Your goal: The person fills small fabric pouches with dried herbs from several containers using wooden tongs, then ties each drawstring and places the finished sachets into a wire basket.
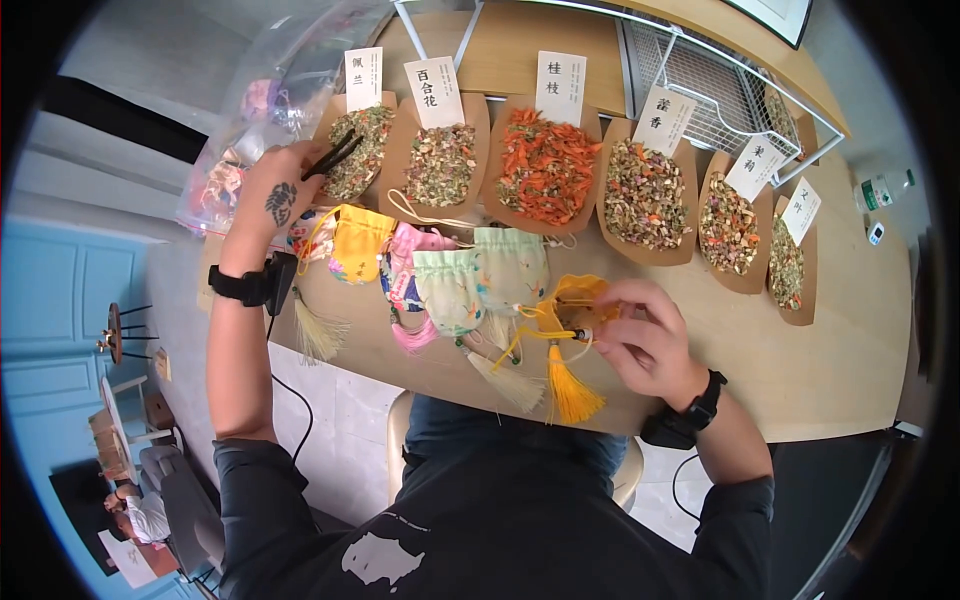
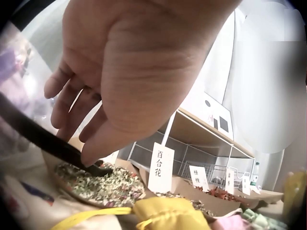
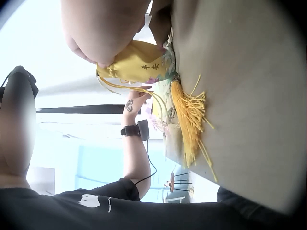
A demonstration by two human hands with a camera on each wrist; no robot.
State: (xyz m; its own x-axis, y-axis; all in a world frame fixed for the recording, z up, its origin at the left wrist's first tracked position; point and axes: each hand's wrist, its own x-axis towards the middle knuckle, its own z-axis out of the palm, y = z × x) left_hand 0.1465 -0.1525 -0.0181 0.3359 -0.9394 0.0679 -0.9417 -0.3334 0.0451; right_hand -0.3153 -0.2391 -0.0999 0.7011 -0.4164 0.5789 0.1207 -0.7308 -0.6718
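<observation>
Holding dark tongs in the left hand, at the far left of the counter, with thumb and fingers bent in narrowly around them. Pointing the tips down at the dried herbs in the leftmost brown tray; cannot tell whether nipping any between them. Pinching the open yellow pouch at its right side with the right hand, nearer and to the right, with only a narrow space between thumb and fingers. Holding this pouch toward the near edge, with its mouth spread and, in the right wrist view, with dark characters on its front. Just on the near side of it, a bright yellow tassel, fanned out. To the left of the pouch, in an overlapping row, two pale green pouches, then a pink pouch and a second yellow pouch, close to the leftmost brown tray. Along the far side, five more brown trays to the right of the first, one heaped with orange pieces, with white cards standing behind. At the far left, beside the left hand, a clear plastic bag.
</observation>
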